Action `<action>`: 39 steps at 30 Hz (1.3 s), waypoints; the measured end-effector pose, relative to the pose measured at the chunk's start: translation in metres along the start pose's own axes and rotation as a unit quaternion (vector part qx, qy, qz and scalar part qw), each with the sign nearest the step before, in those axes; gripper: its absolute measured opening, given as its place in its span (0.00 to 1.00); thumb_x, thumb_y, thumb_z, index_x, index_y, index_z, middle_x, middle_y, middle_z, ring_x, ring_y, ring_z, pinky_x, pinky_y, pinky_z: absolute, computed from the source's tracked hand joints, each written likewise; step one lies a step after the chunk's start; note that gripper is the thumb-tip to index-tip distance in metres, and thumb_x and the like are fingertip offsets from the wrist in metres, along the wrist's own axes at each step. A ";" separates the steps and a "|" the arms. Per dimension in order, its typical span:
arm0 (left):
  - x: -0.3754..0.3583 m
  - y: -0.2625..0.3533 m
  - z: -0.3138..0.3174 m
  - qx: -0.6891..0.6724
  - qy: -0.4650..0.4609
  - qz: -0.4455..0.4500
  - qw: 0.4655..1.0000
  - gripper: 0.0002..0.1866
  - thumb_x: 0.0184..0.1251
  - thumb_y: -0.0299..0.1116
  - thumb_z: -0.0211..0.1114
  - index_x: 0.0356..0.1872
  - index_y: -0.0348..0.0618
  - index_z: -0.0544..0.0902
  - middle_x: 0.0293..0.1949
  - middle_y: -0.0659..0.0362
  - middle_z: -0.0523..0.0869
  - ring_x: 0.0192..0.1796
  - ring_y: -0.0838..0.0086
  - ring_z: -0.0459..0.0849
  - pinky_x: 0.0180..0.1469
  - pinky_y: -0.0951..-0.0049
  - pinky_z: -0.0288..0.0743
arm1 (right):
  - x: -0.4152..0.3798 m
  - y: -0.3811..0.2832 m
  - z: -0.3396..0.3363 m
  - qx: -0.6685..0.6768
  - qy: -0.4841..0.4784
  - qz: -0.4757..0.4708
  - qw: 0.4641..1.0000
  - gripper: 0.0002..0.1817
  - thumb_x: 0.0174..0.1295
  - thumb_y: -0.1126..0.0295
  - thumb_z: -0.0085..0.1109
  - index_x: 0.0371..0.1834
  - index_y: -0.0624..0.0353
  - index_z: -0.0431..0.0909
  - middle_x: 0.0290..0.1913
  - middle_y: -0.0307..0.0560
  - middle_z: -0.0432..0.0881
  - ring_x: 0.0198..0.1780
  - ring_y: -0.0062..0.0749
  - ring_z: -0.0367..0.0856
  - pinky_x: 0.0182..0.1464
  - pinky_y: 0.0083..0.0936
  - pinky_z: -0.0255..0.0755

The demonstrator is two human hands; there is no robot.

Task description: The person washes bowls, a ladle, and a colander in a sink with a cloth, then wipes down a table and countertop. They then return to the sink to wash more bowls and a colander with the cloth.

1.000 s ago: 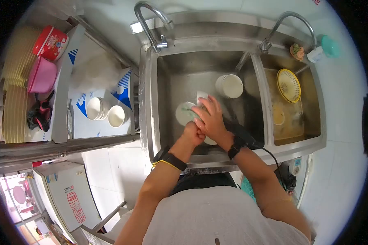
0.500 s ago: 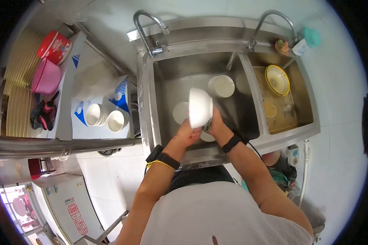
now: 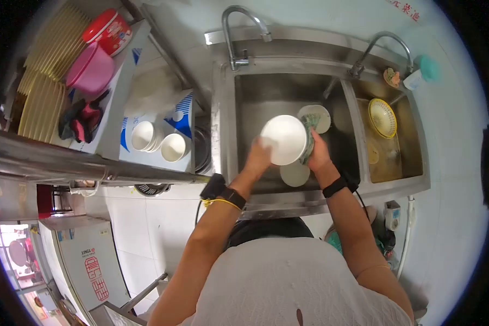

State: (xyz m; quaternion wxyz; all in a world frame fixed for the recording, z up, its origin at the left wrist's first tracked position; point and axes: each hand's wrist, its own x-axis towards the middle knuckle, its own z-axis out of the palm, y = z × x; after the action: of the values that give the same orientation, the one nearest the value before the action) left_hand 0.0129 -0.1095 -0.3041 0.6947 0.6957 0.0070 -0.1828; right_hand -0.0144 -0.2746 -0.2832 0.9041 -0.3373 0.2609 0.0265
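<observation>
Over the left basin of the steel sink (image 3: 231, 114), a white bowl (image 3: 284, 140) is held with its open side towards me. My left hand (image 3: 259, 156) grips the bowl's left rim, its fingers slightly blurred. On the other side my right hand (image 3: 319, 151) holds a green patterned cloth (image 3: 311, 124) against the outside of the bowl. Two more pale bowls lie in the basin: one bowl (image 3: 323, 118) behind the cloth, partly covered by it, and another bowl (image 3: 295, 176) below the held one, its upper part hidden.
Stacked white bowls (image 3: 143, 136) and another white bowl (image 3: 174, 147) stand on a blue-and-white surface to the left. A yellow-rimmed basket (image 3: 383, 118) sits in the right basin. One faucet (image 3: 236, 38) rises behind each basin. A shelf holds plates (image 3: 35, 111) and a pink tub (image 3: 92, 68).
The held bowl has turned from side-on to showing its inside. My hands have moved apart to its two sides, and more of the cloth shows. The whole view has shifted.
</observation>
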 end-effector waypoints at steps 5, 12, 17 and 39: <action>-0.028 0.025 -0.015 -0.336 -0.262 -0.280 0.860 0.10 0.58 0.34 0.53 0.38 0.41 0.73 0.24 0.56 0.79 0.18 0.76 0.74 0.15 0.82 0.67 | 0.010 0.049 -0.025 -0.292 0.041 0.036 0.955 0.20 0.57 0.61 0.45 0.49 0.62 0.67 0.42 0.42 0.74 0.43 0.26 0.71 0.46 0.24 0.63; -0.122 0.015 -0.223 -0.052 -0.286 -0.100 0.952 0.24 0.55 0.36 0.57 0.51 0.35 0.65 0.24 0.61 0.76 0.17 0.83 0.72 0.14 0.85 0.64 | -0.038 0.045 -0.063 -0.759 -0.006 -0.117 0.640 0.18 0.58 0.63 0.43 0.45 0.67 0.67 0.42 0.59 0.72 0.43 0.52 0.70 0.42 0.36 0.67; -0.191 0.020 -0.361 -0.035 -0.014 -0.339 0.940 0.24 0.47 0.32 0.56 0.48 0.36 0.67 0.29 0.56 0.78 0.20 0.73 0.77 0.16 0.79 0.72 | -0.067 0.044 -0.056 -0.835 -0.006 -0.156 0.527 0.14 0.58 0.65 0.43 0.40 0.65 0.68 0.41 0.56 0.72 0.41 0.50 0.72 0.40 0.38 0.68; 0.074 -0.033 -0.434 0.150 0.457 -0.155 0.863 0.09 0.48 0.26 0.48 0.13 0.35 0.68 0.07 0.56 0.70 0.06 0.74 0.66 0.05 0.77 0.55 | -0.031 0.050 -0.047 -0.726 0.064 -0.138 0.671 0.14 0.58 0.65 0.43 0.46 0.54 0.68 0.38 0.59 0.75 0.41 0.50 0.73 0.40 0.37 0.67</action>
State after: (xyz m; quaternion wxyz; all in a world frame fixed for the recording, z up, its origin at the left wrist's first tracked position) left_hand 0.1796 0.2937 -0.3696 0.4636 0.7870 0.4037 0.0517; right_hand -0.0735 -0.2612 -0.3277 0.3489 -0.9201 0.1674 0.0607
